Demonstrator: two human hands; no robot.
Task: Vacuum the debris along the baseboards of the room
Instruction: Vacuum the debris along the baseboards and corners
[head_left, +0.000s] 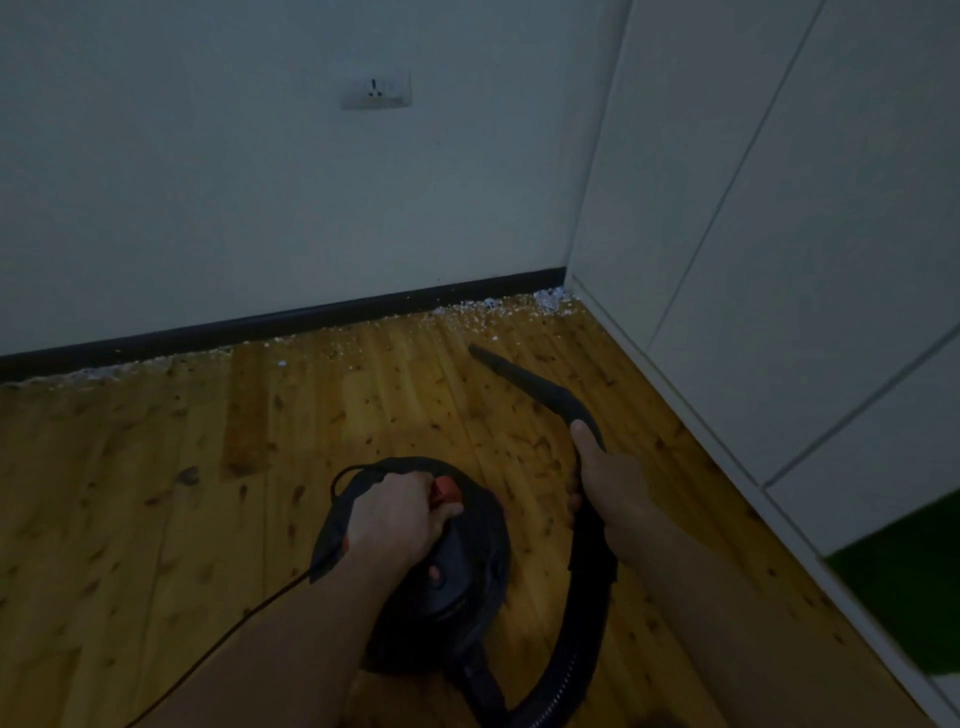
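The left hand grips the top of the vacuum, beside its red switch. The right hand grasps the wand, nozzle aimed ahead. Debris lies well beyond both hands along the baseboard, thickest in the corner ahead of the right hand.

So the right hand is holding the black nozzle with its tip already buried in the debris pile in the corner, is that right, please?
Not quite. The right hand does hold the black nozzle, but the head view shows its tip short of the debris pile in the corner, over bare wooden floor, not in the debris.
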